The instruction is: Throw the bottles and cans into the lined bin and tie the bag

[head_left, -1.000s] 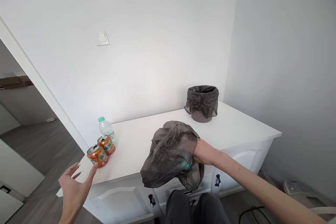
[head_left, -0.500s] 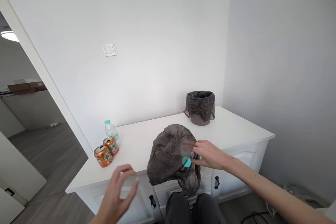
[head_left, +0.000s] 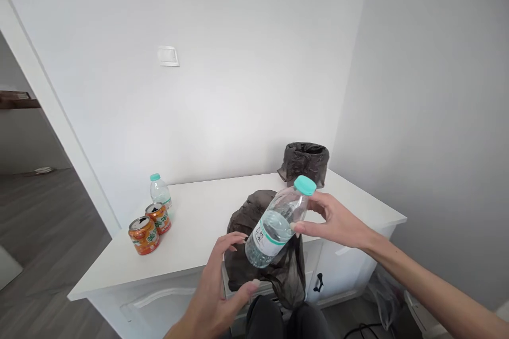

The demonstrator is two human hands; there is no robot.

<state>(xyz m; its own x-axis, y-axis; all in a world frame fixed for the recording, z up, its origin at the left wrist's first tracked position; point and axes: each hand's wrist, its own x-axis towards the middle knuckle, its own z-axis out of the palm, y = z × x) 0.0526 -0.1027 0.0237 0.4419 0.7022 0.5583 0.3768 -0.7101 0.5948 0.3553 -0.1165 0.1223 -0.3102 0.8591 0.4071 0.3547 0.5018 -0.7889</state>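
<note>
A clear water bottle (head_left: 274,228) with a teal cap and a white-green label is tilted in the air, cap up and to the right, partly filled with water. My right hand (head_left: 332,220) grips it near the shoulder between thumb and fingers. Close to the bottle's base, my left hand (head_left: 222,286) has its thumb and fingers spread and holds nothing. Behind and below the bottle, a dark translucent plastic bag (head_left: 246,217) lies crumpled over the front edge of the white cabinet top (head_left: 202,217).
Two orange drink cans (head_left: 143,235) stand at the left end of the cabinet, with another teal-capped bottle (head_left: 159,190) behind them. At the back right sits a small bin (head_left: 305,161) lined with a dark bag. Walls rise behind and to the right.
The water bottle has come out of the dark bag in my right hand and is now above it. My left hand has moved right, towards the bottle's base.
</note>
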